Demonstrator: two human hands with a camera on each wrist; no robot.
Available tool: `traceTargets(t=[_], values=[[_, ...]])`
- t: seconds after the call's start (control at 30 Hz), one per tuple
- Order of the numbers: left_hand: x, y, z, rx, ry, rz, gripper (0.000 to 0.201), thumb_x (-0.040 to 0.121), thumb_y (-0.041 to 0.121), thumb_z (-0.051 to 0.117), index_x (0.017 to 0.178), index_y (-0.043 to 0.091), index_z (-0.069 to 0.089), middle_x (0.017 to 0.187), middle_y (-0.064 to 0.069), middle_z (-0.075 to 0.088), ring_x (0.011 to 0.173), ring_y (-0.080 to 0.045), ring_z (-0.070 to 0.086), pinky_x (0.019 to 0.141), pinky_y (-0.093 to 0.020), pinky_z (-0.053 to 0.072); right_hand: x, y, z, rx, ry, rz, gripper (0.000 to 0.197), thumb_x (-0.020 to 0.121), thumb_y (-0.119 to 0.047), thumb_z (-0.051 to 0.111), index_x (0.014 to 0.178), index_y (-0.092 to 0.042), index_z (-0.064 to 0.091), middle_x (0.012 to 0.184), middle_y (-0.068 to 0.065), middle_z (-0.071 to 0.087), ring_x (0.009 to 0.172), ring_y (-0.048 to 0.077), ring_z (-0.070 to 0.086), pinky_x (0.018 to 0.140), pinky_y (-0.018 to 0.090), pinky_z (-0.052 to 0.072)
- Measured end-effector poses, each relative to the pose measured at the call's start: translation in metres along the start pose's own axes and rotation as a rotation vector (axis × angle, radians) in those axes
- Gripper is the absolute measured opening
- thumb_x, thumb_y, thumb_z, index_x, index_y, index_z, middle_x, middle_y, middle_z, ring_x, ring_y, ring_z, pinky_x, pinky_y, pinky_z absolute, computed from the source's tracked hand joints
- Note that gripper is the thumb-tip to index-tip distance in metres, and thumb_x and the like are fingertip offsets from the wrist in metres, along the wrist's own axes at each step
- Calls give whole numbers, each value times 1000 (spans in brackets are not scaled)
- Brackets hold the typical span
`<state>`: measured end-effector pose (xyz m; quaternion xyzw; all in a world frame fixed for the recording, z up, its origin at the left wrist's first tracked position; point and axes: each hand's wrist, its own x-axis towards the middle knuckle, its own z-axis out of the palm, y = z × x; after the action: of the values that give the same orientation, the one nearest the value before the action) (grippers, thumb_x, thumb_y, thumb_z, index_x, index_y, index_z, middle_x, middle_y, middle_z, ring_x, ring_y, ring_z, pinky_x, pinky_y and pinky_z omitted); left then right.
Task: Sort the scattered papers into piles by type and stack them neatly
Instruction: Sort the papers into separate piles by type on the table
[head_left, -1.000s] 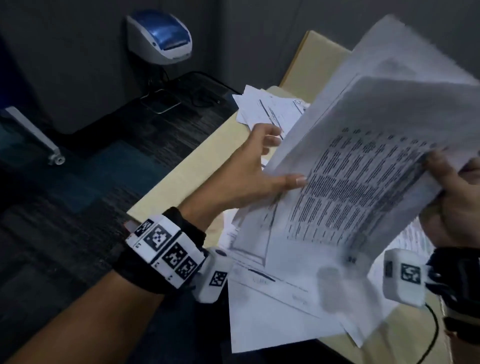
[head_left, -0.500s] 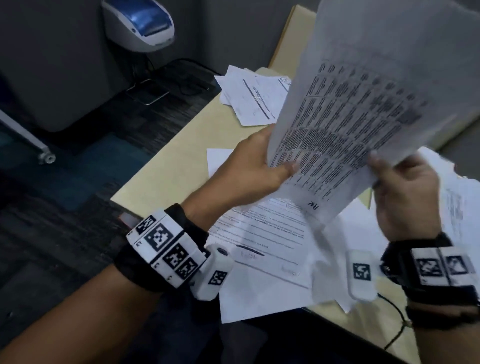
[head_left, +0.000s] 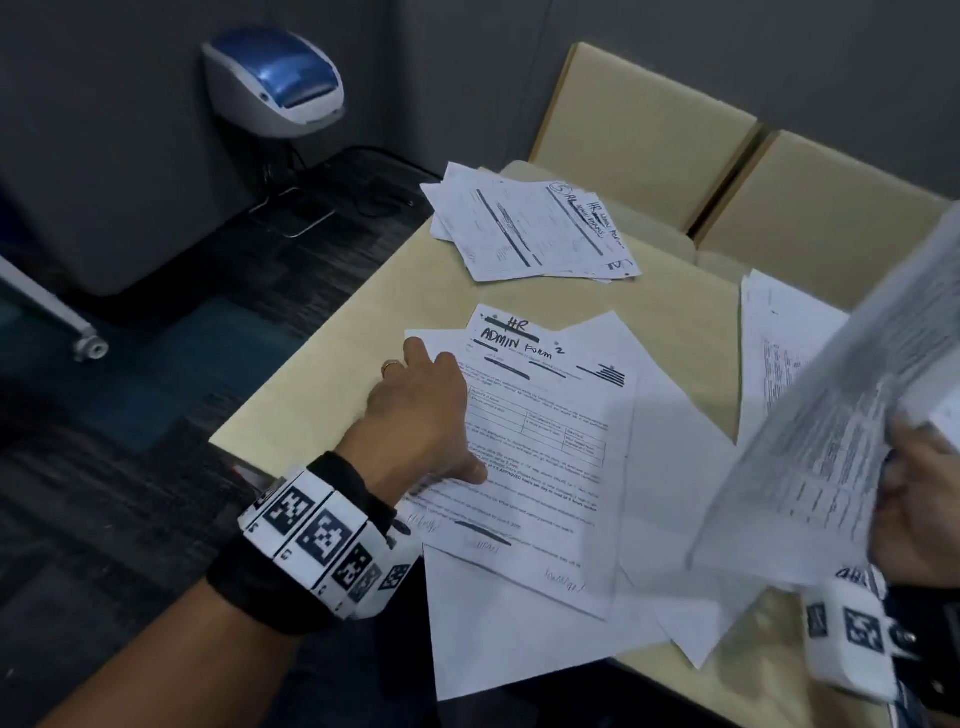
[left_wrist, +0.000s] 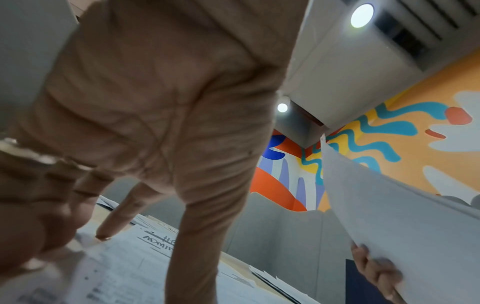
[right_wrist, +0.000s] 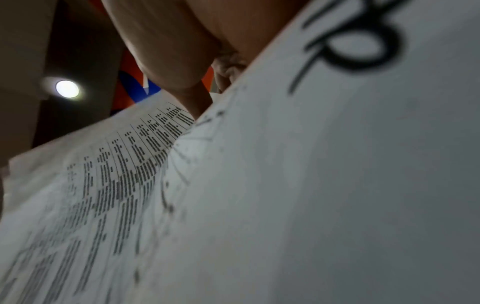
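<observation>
The left hand (head_left: 421, 410) presses flat, fingers spread, on the admin form (head_left: 540, 447); slide it squarely — away from the loose sheets (head_left: 670, 493) beneath — while the right hand (head_left: 917, 499) grips its raised sheaf (head_left: 831, 415).

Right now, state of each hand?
Left hand: open, fingers resting on the admin form.
Right hand: holding the raised sheaf of printed sheets.

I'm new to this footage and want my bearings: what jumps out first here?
The form hand-lettered "HR ADMIN FORM 2" lies mid-table on loose white sheets, with the left hand resting on its left edge. At the right, the right hand holds a blurred sheaf of printed sheets raised above the table. A fanned pile of papers sits at the far edge.
</observation>
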<state>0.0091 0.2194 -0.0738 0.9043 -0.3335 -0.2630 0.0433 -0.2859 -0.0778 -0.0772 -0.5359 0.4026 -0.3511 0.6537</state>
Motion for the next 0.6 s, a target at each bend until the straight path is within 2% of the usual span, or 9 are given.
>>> traceTargets(t=[0.13, 0.23, 0.3, 0.37, 0.43, 0.5, 0.53, 0.57, 0.6], values=[[-1, -1, 2, -26, -3, 24, 99, 64, 54, 94, 134, 12, 38, 139, -13, 30, 120, -34, 53, 90, -41, 54, -13, 0, -1, -20, -71, 125, 55, 101, -48, 61, 146, -17, 56, 137, 13, 66, 121, 32, 68, 85, 51, 63], [1, -3, 5, -40, 8, 40, 94, 63, 54, 94, 128, 16, 38, 133, -9, 30, 114, -31, 55, 90, -42, 56, -9, -19, -7, 44, -48, 141, 73, 98, -47, 61, 158, -12, 39, 155, 21, 47, 139, 37, 50, 92, 56, 59], [3, -5, 7, -45, 15, 44, 93, 61, 56, 94, 125, 18, 38, 128, -6, 29, 110, -30, 55, 89, -44, 57, 2, -35, -37, 35, -159, 140, 63, 112, -53, 14, 162, -17, -1, 165, 22, -2, 154, 40, 3, 125, 66, 15], [6, -6, 9, -44, 26, 50, 94, 59, 59, 94, 123, 21, 37, 123, -4, 28, 106, -28, 56, 87, -44, 57, 17, -55, -70, 233, -452, 270, 67, 103, -64, -15, 155, -21, -17, 156, 11, -22, 151, 31, -21, 126, 52, -14], [8, -7, 9, -44, 22, 50, 93, 59, 61, 93, 121, 22, 36, 121, -2, 27, 103, -28, 57, 86, -43, 58, 23, -76, -90, 184, -496, 282, 77, 103, -58, -15, 164, -14, 0, 157, 7, -16, 155, 23, -13, 127, 50, -9], [9, -6, 8, -48, 11, 48, 93, 59, 61, 93, 121, 22, 36, 122, -2, 26, 102, -27, 58, 85, -43, 58, 16, -103, -82, 43, -259, 239, 71, 104, -44, 13, 152, -4, 48, 162, 14, 24, 150, 27, 38, 121, 59, 25], [9, -6, 8, -49, 7, 47, 94, 59, 61, 93, 123, 22, 36, 123, -2, 25, 102, -27, 58, 85, -43, 58, 25, -117, -80, 9, -63, 253, 57, 101, -36, 30, 129, -3, 67, 143, 16, 60, 121, 29, 69, 105, 56, 46], [10, -6, 7, -47, 3, 45, 96, 59, 61, 93, 125, 22, 35, 125, -2, 25, 103, -27, 58, 86, -42, 58, 37, -123, -81, -67, 173, 208, 42, 97, -30, 40, 114, -6, 70, 114, 12, 76, 90, 28, 78, 90, 50, 53], [11, -6, 7, -46, -2, 44, 98, 60, 61, 93, 128, 21, 34, 127, -3, 25, 104, -27, 58, 86, -41, 57, 49, -125, -88, -137, 341, 157, 37, 93, -28, 45, 116, -8, 67, 103, 9, 76, 78, 28, 77, 86, 46, 54]])
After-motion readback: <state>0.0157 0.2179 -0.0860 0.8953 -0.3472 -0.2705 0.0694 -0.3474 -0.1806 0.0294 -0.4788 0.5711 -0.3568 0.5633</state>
